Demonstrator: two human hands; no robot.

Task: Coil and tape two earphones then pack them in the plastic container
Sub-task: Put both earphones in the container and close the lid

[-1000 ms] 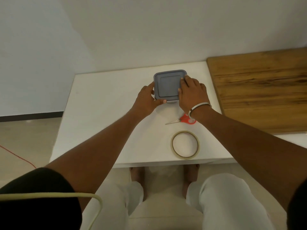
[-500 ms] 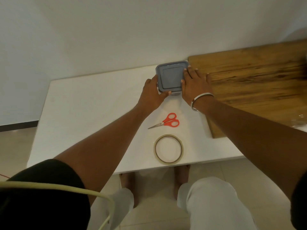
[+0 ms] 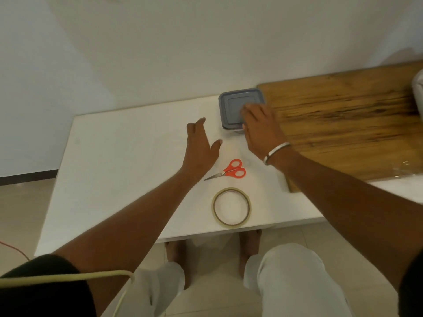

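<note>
The plastic container (image 3: 233,108) at the table's far edge has a grey-blue lid over a clear base. The table (image 3: 119,161) is plain white. Nearer the front edge, the scissors (image 3: 231,171) have orange-red handles and silvery blades; the tape roll (image 3: 231,206) is pale tan. A brown wooden board (image 3: 343,124) with dark grain streaks covers the right side.

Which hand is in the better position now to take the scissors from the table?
Probably the left hand: it is open, holds nothing and hovers just above the scissors. The right hand is blurred and farther off, over the lidded container.
</note>
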